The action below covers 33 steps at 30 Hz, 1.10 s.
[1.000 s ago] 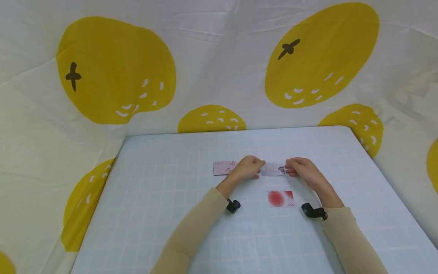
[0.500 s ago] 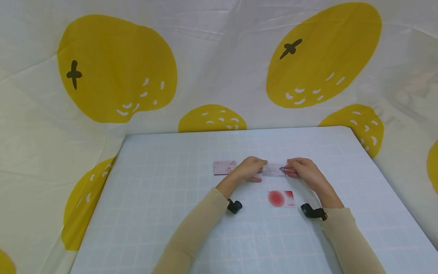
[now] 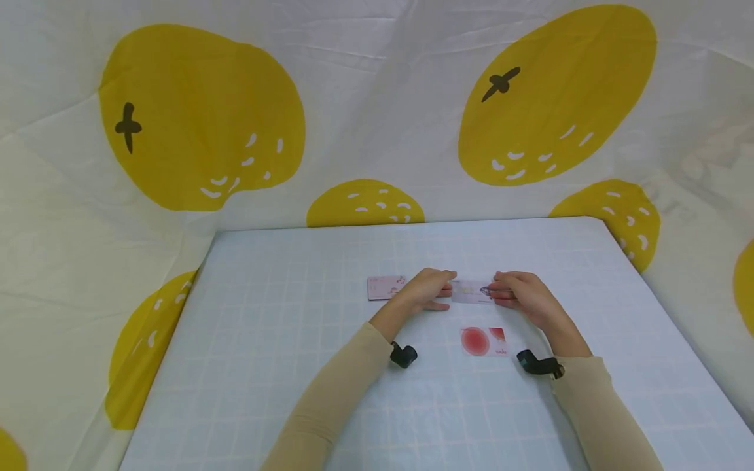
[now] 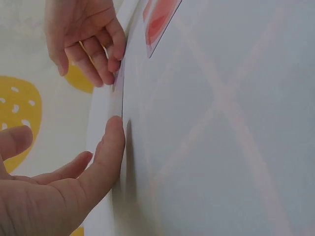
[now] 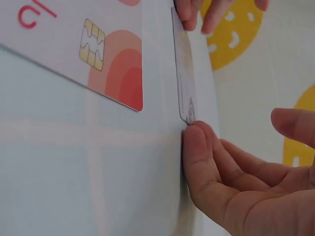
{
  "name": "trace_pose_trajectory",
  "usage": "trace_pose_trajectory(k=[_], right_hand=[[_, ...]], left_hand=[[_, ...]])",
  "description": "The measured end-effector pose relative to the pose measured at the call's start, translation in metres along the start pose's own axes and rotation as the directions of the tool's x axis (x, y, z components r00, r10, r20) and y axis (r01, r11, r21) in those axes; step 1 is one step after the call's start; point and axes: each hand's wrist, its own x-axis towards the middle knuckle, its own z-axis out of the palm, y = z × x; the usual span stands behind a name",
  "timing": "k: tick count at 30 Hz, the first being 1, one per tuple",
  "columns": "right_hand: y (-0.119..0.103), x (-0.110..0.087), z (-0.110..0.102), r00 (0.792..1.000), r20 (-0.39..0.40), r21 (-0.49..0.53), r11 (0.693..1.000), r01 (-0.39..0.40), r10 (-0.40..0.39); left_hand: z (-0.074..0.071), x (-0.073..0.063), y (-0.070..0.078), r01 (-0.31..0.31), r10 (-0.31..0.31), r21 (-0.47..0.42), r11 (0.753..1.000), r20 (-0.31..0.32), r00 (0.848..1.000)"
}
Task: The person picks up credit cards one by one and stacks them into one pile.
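A pale card with a small dark figure (image 3: 469,292) lies flat on the table between my hands. My left hand (image 3: 425,290) is at its left end, fingers extended, thumb spread away. At the right end is my right hand (image 3: 521,296); in the right wrist view its fingertips (image 5: 196,140) meet the card's corner (image 5: 184,105), and the thumb stands apart. Nearer to me lies a white bank card with red circles (image 3: 484,341), its gold chip (image 5: 92,44) showing in the right wrist view. Left of my left hand rests a pink card (image 3: 384,288), partly covered by that hand.
The table (image 3: 283,366) wears a pale blue checked cover. Behind and beside it hangs a white cloth with large yellow fruit prints (image 3: 200,118). Each wrist carries a black camera mount (image 3: 403,355).
My left hand's fingers have straightened and spread, and the hand has drawn slightly left. My right hand's fingers lie a little flatter at the pale card's end. The other cards stay in place.
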Motion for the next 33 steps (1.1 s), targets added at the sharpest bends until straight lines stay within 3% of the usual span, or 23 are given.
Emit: trace_pose_trajectory(k=[12, 26, 33], right_hand=[[0.0009, -0.0023, -0.0013, 1.000, -0.002, 0.059, 0.998, 0.001, -0.001], [0.0042, -0.0013, -0.0006, 1.000, 0.006, 0.139, 0.990, -0.012, 0.011], [0.0055, -0.0005, -0.0009, 1.000, 0.016, 0.145, 0.989, 0.001, -0.003]], left_hand=[[-0.0007, 0.0015, -0.0037, -0.008, 0.008, -0.017, 1.000, -0.022, 1.000], [0.0011, -0.0004, -0.0072, -0.075, 0.074, -0.047, 0.996, -0.013, 0.997], [0.0010, -0.0028, -0.0075, -0.080, 0.079, -0.048, 0.996, -0.023, 0.997]])
